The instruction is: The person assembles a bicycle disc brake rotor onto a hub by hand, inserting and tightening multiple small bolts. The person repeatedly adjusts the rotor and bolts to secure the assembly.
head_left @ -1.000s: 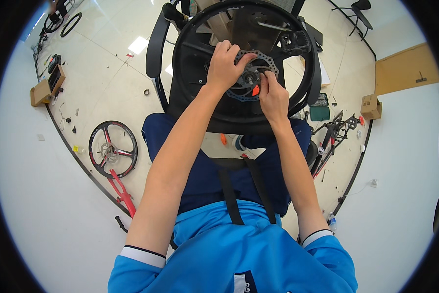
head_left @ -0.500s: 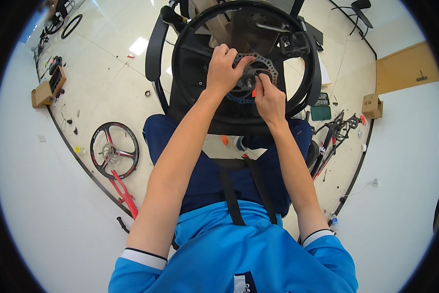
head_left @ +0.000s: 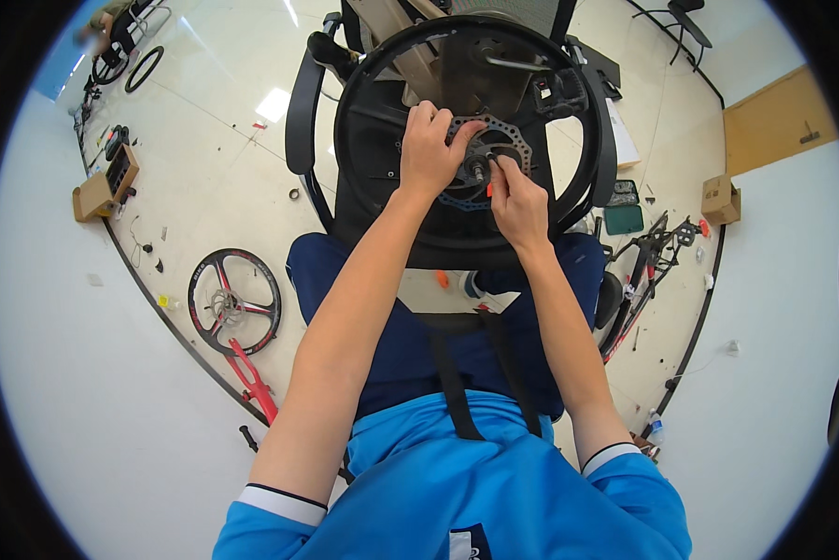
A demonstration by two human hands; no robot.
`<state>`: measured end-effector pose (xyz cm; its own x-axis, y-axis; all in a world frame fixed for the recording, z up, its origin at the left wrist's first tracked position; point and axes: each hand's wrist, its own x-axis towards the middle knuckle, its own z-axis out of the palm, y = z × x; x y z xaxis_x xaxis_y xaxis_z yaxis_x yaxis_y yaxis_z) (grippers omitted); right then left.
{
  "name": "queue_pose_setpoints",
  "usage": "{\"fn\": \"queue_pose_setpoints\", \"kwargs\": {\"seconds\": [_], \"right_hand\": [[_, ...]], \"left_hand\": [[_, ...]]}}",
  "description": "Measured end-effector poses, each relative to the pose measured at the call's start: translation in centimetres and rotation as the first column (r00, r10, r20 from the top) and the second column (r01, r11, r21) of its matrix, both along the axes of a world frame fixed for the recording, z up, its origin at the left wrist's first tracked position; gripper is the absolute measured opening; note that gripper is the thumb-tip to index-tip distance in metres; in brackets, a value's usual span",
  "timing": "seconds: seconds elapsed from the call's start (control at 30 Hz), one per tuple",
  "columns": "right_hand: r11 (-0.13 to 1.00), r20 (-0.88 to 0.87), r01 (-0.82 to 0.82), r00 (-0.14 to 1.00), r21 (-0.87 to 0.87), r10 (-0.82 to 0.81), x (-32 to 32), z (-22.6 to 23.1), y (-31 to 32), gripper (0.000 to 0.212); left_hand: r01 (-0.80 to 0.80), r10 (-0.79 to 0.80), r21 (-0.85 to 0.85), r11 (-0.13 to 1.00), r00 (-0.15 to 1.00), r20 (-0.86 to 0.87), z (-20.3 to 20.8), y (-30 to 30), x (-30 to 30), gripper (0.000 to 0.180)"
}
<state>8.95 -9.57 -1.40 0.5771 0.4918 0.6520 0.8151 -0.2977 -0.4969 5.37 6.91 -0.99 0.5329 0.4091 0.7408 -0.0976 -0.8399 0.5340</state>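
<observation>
A black bicycle wheel [head_left: 346,140] lies flat across the black seat [head_left: 371,105] of an armchair in front of me. At its hub is a silver disc brake rotor [head_left: 516,136] with a perforated edge, and a threaded axle [head_left: 478,172] sticks up from the middle. My left hand [head_left: 427,157] is closed at the rotor's left side, its thumb lying over the rim of the disc. Just right of the axle, the thumb and forefinger of my right hand [head_left: 522,201] are pinched together. Whatever small dark thing they hold is mostly hidden.
A three-spoke wheel [head_left: 274,308] and red fork [head_left: 251,373] lie at left. An open carton [head_left: 92,198] stands farther left. At right are a bicycle frame [head_left: 639,280], a green case [head_left: 623,220] and a carton [head_left: 720,200]. Another person [head_left: 111,26] is at far upper left.
The whole view has shifted slightly, so everything sits a little lower and farther right. Both hands stay at the hub with little movement. More of the other person shows at upper left.
</observation>
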Motion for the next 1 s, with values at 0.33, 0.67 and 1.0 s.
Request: {"fn": "queue_pose_setpoints", "kwargs": {"seconds": [0.33, 0.67, 1.0], "right_hand": [[0.995, -0.038, 0.057, 0.998, 0.077, -0.054, -0.7, -0.4, 0.9, 0.009], [0.992, -0.073, 0.075, 0.995, 0.100, -0.068, -0.8, -1.0, 0.9, 0.009], [0.994, -0.150, 0.094, 0.985, 0.058, -0.084, -1.6, -0.3, 1.5, 0.007]], "left_hand": [[0.058, -0.058, -0.002, 0.998, 0.992, -0.114, 0.9, 0.5, -0.4, 0.042], [0.271, -0.226, 0.043, 0.962, 0.871, -0.436, 5.8, 1.1, 3.6, 0.051], [0.223, -0.387, -0.326, 0.919, 0.677, -0.626, 6.3, 1.5, 4.1, 0.083]]}}
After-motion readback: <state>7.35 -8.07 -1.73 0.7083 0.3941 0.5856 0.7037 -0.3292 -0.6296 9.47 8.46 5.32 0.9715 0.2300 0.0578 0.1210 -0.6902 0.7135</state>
